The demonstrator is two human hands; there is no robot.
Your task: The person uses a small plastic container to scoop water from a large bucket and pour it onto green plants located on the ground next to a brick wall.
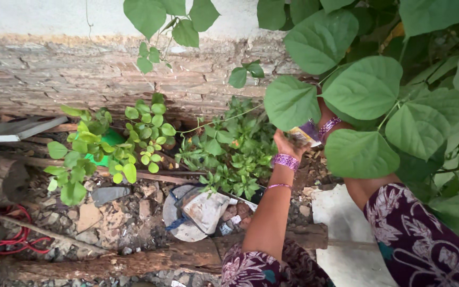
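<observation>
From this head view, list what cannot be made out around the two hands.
- Right hand: mostly hidden behind the big green leaves; only the wrist with bangles shows, so its grip cannot be told.
- Small packet: partly covered by a leaf and the hands; which hand grips it is unclear.
- Left hand: its fingers are blurred against the packet.
- Red cable: its far part lies under a log at the left edge.

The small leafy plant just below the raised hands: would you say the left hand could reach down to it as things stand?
Probably yes: the left hand hovers right beside the small leafy plant, with only open air between them.
</observation>
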